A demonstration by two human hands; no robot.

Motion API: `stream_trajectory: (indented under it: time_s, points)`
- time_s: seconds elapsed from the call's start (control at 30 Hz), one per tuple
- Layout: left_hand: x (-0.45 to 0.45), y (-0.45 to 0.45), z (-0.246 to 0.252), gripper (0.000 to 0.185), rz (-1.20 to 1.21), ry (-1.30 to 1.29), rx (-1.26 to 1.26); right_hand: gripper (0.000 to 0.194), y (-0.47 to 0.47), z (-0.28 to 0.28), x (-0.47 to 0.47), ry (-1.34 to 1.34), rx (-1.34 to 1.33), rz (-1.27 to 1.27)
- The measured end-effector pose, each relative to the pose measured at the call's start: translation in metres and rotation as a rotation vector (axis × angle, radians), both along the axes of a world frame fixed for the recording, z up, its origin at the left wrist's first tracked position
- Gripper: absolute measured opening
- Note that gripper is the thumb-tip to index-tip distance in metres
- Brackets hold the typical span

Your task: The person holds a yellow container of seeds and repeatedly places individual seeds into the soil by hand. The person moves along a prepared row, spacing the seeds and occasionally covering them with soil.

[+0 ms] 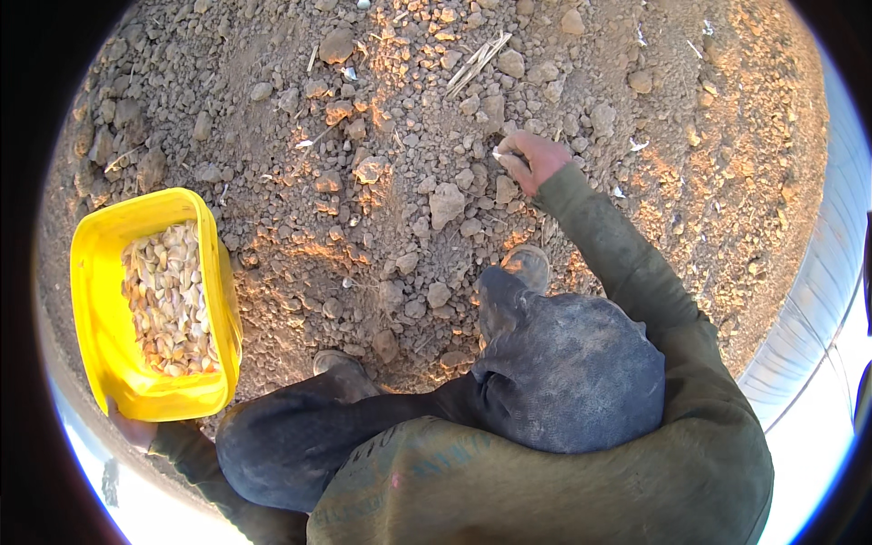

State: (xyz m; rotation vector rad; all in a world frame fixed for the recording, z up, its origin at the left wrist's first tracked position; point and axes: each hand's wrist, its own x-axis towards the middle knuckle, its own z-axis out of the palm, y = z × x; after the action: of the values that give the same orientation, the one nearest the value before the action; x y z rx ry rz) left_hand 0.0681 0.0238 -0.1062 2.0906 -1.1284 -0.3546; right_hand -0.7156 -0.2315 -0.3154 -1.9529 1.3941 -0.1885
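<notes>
My left hand (pixel 128 424) grips the near end of a yellow plastic tub (pixel 83 293) at the left, its fingers partly hidden by the wall. Loose garlic cloves (pixel 167 296) cover much of the tub's floor, and its opening is tilted toward me. Out in front, just above the soil, my right hand (pixel 535 162) pinches a small whitish piece (pixel 496 154) between thumb and fingers; it looks like a garlic clove. Soil clods lie close around that hand.
Dry, cloddy soil (pixel 409 231) spreads before me, with a bundle of dry straw (pixel 479 63) beyond my right hand. My bent knees (pixel 572 368) and shoes (pixel 528 267) are below. Plastic sheeting (pixel 811 300) curves along the right side.
</notes>
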Motion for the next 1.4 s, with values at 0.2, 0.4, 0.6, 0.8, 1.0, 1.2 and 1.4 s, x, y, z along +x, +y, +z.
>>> stream_trajectory:
  time_s: [0.2, 0.4, 0.6, 0.8, 1.0, 1.2, 1.4]
  points:
    - [-0.018, -0.002, 0.004, 0.048, 0.115, 0.134, -0.050, 0.017, -0.002, -0.042, 0.014, 0.237, -0.221, 0.076]
    - [-0.013, -0.001, 0.003, 0.050, 0.043, 0.149, -0.004, 0.026, 0.000, -0.026, 0.023, 0.350, -0.113, 0.067]
    - [-0.008, 0.003, -0.001, 0.049, 0.206, 0.354, -0.159, 0.019, -0.007, -0.003, 0.044, 0.552, 0.029, 0.099]
    - [-0.049, -0.013, 0.015, 0.043, 0.123, 0.070, 0.037, 0.025, -0.004, -0.005, 0.066, 0.613, 0.020, -0.089]
    - [-0.065, -0.033, 0.004, 0.053, -0.459, -0.527, -0.041, 0.027, -0.001, -0.036, 0.060, 0.653, -0.078, -0.106]
    - [-0.148, -0.049, -0.004, 0.031, 0.080, -0.873, -0.154, 0.023, -0.013, -0.040, 0.045, 0.624, -0.078, -0.108]
    - [-0.196, -0.096, 0.012, 0.014, 0.204, -0.488, -0.365, 0.020, -0.055, 0.102, 0.116, 0.419, 0.106, 0.105]
